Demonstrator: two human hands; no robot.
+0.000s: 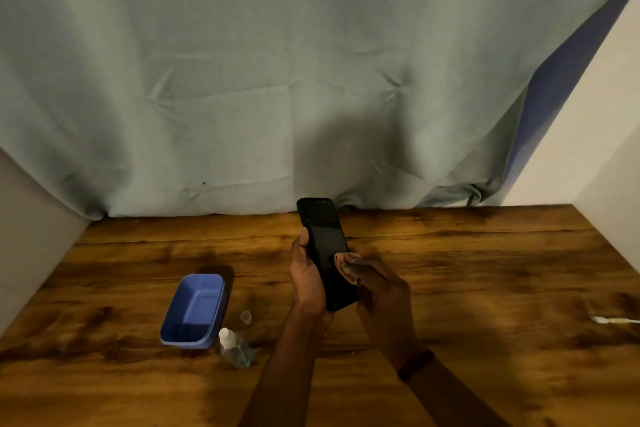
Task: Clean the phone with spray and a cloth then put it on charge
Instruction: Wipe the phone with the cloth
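A black phone (323,236) is held upright above the wooden table (485,270), screen toward me. My left hand (306,274) grips its left edge and back. My right hand (377,291) pinches a small brownish cloth (348,265) against the lower right part of the screen. A small clear spray bottle (235,348) with a white nozzle stands on the table to the lower left; its clear cap (246,316) sits just behind it. The white tip of a charging cable (613,320) lies at the table's right edge.
A blue plastic tub (194,310) sits left of the bottle. A grey-green sheet (277,80) hangs behind the table. White walls close in on the left and right sides.
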